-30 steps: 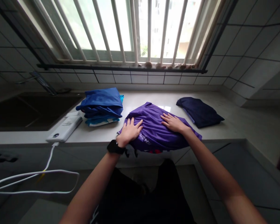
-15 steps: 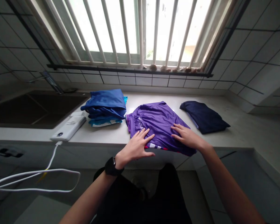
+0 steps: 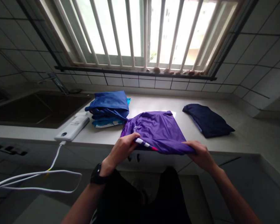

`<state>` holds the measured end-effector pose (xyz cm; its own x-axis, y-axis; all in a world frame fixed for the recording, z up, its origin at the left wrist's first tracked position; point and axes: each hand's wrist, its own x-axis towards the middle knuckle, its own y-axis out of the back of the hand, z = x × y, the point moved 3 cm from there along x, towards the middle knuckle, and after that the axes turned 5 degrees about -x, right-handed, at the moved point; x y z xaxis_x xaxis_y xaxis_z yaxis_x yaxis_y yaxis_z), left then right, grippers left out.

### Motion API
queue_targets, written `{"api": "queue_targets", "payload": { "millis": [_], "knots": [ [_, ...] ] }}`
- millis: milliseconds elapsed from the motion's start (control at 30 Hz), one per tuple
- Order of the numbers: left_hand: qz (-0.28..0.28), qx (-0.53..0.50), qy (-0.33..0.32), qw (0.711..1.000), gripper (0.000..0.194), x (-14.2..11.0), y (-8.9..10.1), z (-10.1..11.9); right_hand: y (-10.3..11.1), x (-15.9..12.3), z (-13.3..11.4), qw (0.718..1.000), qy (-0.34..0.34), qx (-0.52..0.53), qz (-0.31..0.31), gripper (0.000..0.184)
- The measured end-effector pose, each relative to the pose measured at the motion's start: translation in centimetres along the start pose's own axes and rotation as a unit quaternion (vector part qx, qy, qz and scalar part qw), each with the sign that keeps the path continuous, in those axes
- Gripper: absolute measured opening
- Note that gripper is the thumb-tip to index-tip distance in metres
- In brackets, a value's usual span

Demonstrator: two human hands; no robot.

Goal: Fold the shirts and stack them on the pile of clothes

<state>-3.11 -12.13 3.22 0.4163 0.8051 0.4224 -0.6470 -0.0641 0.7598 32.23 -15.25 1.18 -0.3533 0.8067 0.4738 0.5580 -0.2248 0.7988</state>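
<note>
Purple sports shorts [image 3: 157, 129] lie folded across the front edge of the counter, with white lettering near the gathered left end. My left hand [image 3: 120, 150] is closed on their near left edge, beside a strip of white and red patches. At the near right corner, my right hand [image 3: 200, 154] grips the same fabric, thumb on top. The near edge is raised and stretched between both hands. Left of the shorts sits a stack of folded blue clothes [image 3: 109, 104]. A folded dark navy garment [image 3: 207, 121] lies to their right.
A white power strip [image 3: 72, 128] with a white cable [image 3: 56, 157] hanging off the counter [image 3: 151, 97] lies at left. Behind it are a dark sink [image 3: 37, 109] and a faucet [image 3: 58, 83]. A barred window [image 3: 137, 34] is above the counter's back.
Both hands lay spread flat on the shorts before; now they are closed on the near edge. That edge has been lifted. The view has shifted slightly.
</note>
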Motion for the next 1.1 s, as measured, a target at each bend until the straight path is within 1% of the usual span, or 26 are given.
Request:
{"api": "queue_targets", "payload": {
  "millis": [33, 100, 133, 167, 200, 233, 267, 300, 333, 400, 467, 500, 533, 600, 633, 667, 733, 767, 800, 867, 933, 967, 1033, 1100],
  "knots": [
    [0.019, -0.008, 0.022, 1.0, 0.014, 1.0, 0.7, 0.0, 0.8, 1.3, 0.2, 0.999, -0.039, 0.029, 0.019, 0.028],
    [0.05, -0.001, 0.066, 0.997, 0.018, 3.6, 2.0, -0.2, 1.9, 4.3, 1.0, 0.988, -0.123, 0.068, 0.06, 0.041],
    [0.062, 0.015, 0.085, 0.994, 0.021, 5.0, 2.4, -0.3, 2.2, 5.9, 1.5, 0.982, -0.158, 0.074, 0.078, 0.048],
    [0.073, 0.038, 0.1, 0.992, 0.025, 6.3, 2.6, -0.4, 2.4, 7.4, 1.8, 0.975, -0.189, 0.059, 0.102, 0.052],
    [0.085, 0.071, 0.108, 0.988, 0.032, 7.4, 2.6, -0.5, 2.3, 8.7, 2.0, 0.971, -0.207, 0.025, 0.114, 0.056],
    [0.084, 0.103, 0.113, 0.985, 0.039, 8.2, 2.4, -0.6, 2.1, 9.8, 1.9, 0.97, -0.212, -0.013, 0.12, 0.058],
    [0.071, 0.127, 0.113, 0.983, 0.044, 8.5, 1.8, -0.6, 1.7, 10.6, 1.7, 0.971, -0.205, -0.045, 0.118, 0.057],
    [0.047, 0.138, 0.108, 0.983, 0.046, 8.5, 1.1, -0.6, 1.2, 11.1, 1.2, 0.975, -0.184, -0.065, 0.104, 0.056],
    [0.013, 0.137, 0.099, 0.986, 0.047, 8.1, 0.1, -0.6, 0.4, 11.3, 0.6, 0.983, -0.153, -0.071, 0.078, 0.054],
    [-0.051, 0.116, 0.073, 0.989, 0.051, 6.7, -1.9, -0.5, -1.5, 11.0, -0.5, 0.994, -0.086, -0.063, 0.001, 0.052],
    [-0.081, 0.109, 0.05, 0.99, 0.064, 5.2, -3.3, -0.6, -3.4, 10.3, -1.3, 0.993, -0.053, -0.073, -0.078, 0.053],
    [-0.084, 0.109, 0.038, 0.99, 0.067, 4.6, -3.7, -0.7, -4.2, 9.9, -1.4, 0.989, -0.054, -0.089, -0.11, 0.054],
    [-0.082, 0.109, 0.03, 0.99, 0.062, 4.2, -3.8, -0.8, -5.0, 9.6, -1.4, 0.983, -0.063, -0.108, -0.135, 0.054],
    [-0.071, 0.11, 0.034, 0.991, 0.036, 3.9, -3.2, -1.0, -6.1, 9.1, -1.3, 0.972, -0.084, -0.144, -0.166, 0.052],
    [-0.065, 0.113, 0.047, 0.99, 0.027, 4.0, -2.5, -1.2, -6.5, 9.0, -1.3, 0.968, -0.091, -0.158, -0.172, 0.051],
    [-0.059, 0.122, 0.07, 0.988, 0.025, 4.2, -1.8, -1.5, -6.8, 8.9, -1.3, 0.965, -0.095, -0.17, -0.173, 0.05],
    [-0.05, 0.151, 0.116, 0.98, 0.029, 4.6, -0.4, -1.8, -7.2, 8.6, -1.5, 0.962, -0.097, -0.19, -0.169, 0.05],
    [-0.045, 0.166, 0.126, 0.977, 0.03, 4.9, 0.0, -1.9, -7.4, 8.5, -1.6, 0.961, -0.097, -0.2, -0.167, 0.051],
    [-0.041, 0.176, 0.122, 0.976, 0.032, 5.1, 0.2, -1.8, -7.6, 8.3, -1.8, 0.959, -0.097, -0.209, -0.166, 0.052],
    [-0.047, 0.184, 0.072, 0.979, 0.037, 5.4, -0.6, -1.4, -7.8, 8.0, -2.0, 0.956, -0.094, -0.223, -0.167, 0.054],
    [-0.078, 0.183, 0.018, 0.98, 0.051, 5.3, -2.4, -1.1, -7.9, 7.8, -1.9, 0.955, -0.09, -0.226, -0.17, 0.055],
    [-0.098, 0.182, 0.008, 0.978, 0.058, 5.1, -3.4, -1.2, -7.8, 7.7, -1.7, 0.955, -0.089, -0.224, -0.172, 0.055],
    [-0.121, 0.186, 0.026, 0.975, 0.064, 4.5, -4.9, -1.5, -7.5, 7.7, -1.1, 0.957, -0.086, -0.212, -0.177, 0.055],
    [-0.12, 0.187, 0.06, 0.973, 0.068, 4.0, -5.7, -1.7, -7.1, 7.8, -0.5, 0.96, -0.08, -0.196, -0.185, 0.055]
  ]
}}
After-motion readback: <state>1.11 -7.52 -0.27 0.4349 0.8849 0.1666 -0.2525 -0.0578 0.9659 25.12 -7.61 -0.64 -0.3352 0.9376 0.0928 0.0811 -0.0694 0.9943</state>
